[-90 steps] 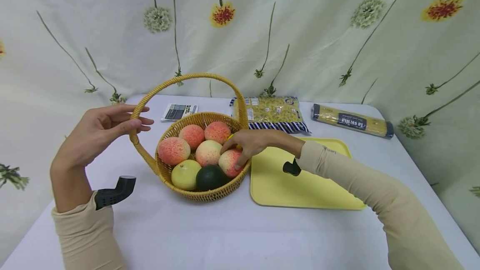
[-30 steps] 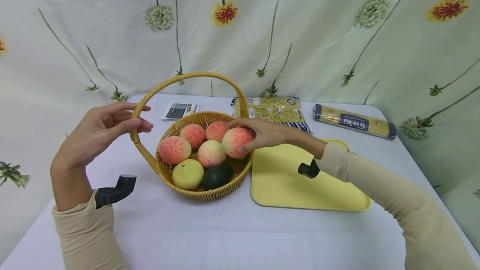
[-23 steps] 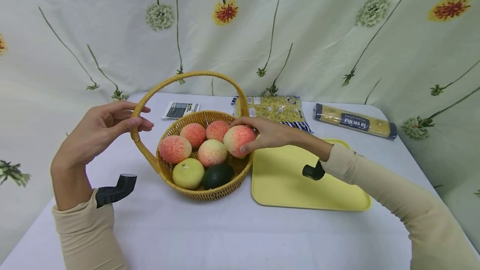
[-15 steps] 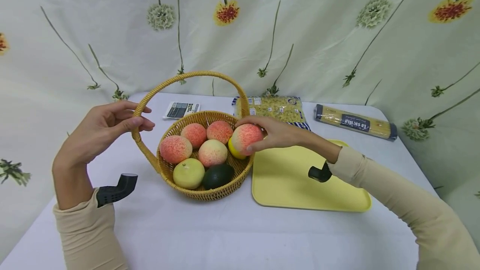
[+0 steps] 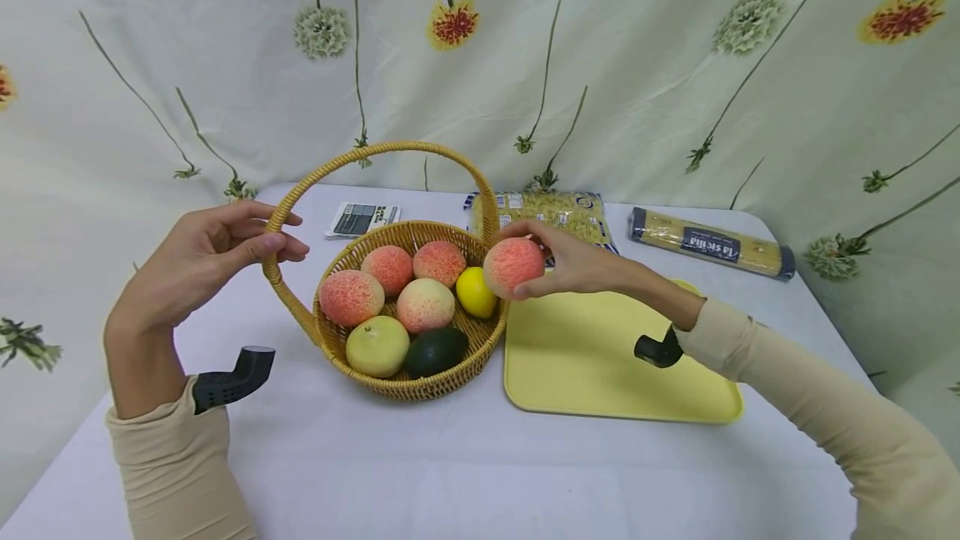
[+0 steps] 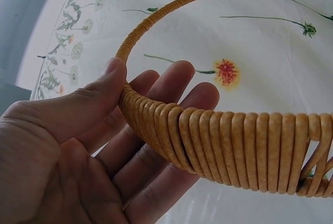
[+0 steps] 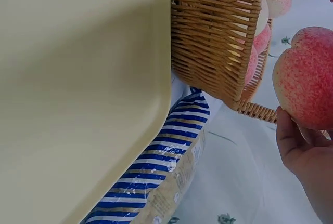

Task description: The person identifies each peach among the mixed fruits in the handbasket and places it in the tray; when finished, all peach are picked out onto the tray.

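A wicker basket [image 5: 431, 390] with a tall arched handle [image 5: 386, 150] stands on the white table. My left hand [image 5: 198, 265] holds the handle's left side; in the left wrist view the thumb [image 6: 99, 91] lies on one side and the fingers behind. In my right hand [image 5: 577, 263] is a pink peach [image 5: 513, 267], raised above the basket's right rim; the right wrist view shows this peach [image 7: 309, 78] between fingers and thumb. The basket contains several other peaches [image 5: 425, 305], a yellow lemon [image 5: 476, 292], a pale yellow-green round fruit [image 5: 377, 347] and a dark green avocado [image 5: 436, 352].
A yellow tray [image 5: 615, 357] lies right of the basket, partly under my right forearm. Behind are a pasta bag [image 5: 555, 217] with blue stripes, a spaghetti pack [image 5: 708, 243] and a small printed packet [image 5: 363, 220]. A flowered cloth [image 5: 615, 65] hangs at the back.
My right hand has lifted the peach from the basket's right side and moved it up and rightward, uncovering the lemon. The avocado has shifted slightly. My left hand stays on the handle.
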`<state>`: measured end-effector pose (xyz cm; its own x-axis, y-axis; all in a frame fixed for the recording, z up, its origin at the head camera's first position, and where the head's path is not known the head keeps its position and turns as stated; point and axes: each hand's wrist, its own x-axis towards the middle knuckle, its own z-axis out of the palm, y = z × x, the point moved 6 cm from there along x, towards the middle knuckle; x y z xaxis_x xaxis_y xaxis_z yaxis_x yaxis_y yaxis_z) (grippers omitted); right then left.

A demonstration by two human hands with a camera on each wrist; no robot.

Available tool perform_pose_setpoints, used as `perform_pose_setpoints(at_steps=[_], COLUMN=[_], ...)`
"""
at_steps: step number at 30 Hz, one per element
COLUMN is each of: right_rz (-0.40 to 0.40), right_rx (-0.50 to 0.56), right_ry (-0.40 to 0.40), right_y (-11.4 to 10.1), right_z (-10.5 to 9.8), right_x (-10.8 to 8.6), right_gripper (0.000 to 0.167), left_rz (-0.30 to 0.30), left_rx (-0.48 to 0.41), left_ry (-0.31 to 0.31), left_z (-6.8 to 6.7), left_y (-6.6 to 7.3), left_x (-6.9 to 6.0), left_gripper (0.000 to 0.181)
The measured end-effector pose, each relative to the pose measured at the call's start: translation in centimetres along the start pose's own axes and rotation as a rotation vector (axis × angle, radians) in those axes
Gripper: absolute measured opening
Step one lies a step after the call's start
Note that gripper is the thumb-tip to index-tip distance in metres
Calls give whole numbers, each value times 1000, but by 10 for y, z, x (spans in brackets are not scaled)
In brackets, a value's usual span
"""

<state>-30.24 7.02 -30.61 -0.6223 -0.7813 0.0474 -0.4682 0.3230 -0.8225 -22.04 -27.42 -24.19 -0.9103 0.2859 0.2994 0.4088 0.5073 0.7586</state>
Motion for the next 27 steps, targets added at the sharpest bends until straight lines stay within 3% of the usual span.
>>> perform_pose_setpoints(at_steps=[10, 27], right_rz=[49, 77], right_rx=[-70, -56], right_ry=[17, -4], right_y=[16, 49], right_z=[-16, -27], right_x=[-12, -16], right_gripper=[69, 66], left_rz=[-4, -10], left_rx=[0, 0], left_ry=[-2, 0], left_z=[-1, 0], left_y=[-1, 0], left_x=[0, 0], left_gripper=[23, 22])
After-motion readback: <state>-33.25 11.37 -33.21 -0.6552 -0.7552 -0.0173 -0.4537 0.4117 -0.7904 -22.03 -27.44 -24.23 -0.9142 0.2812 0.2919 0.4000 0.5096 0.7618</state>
